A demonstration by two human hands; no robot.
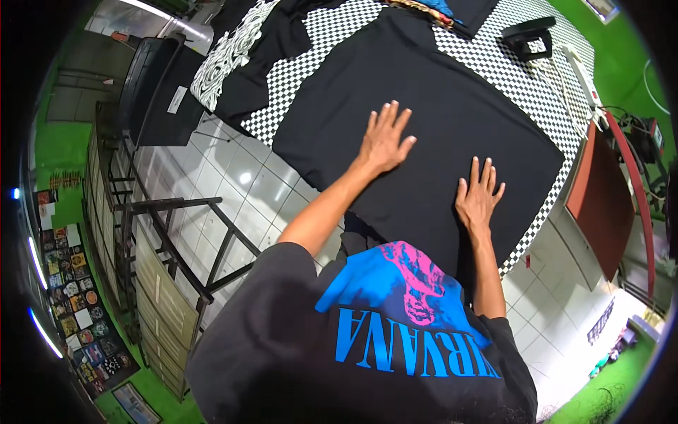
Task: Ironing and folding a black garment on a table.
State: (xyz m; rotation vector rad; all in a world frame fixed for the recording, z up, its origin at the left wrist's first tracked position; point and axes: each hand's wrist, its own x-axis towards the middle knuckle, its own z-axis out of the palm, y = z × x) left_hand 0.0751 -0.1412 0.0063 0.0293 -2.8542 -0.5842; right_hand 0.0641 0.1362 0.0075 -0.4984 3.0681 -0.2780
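A large black garment, which looks like a shirt (395, 78), lies spread flat over a table with a black-and-white checked cover (335, 28). My left hand (385, 139) rests palm down on the middle of the cloth, its fingers stretched out. Lower and to the right, my right hand (480, 196) presses flat on the same cloth, fingers spread. Neither hand grips anything. The cloth's near edge hangs over the table's front, close to my body.
More black clothing with a white print (236, 53) lies at the table's far left. A black stand-like device (528, 39) and a white power strip (585, 78) sit far right. A black chair (159, 92) and a metal frame (205, 247) stand left; a red-brown board (600, 205) is at right.
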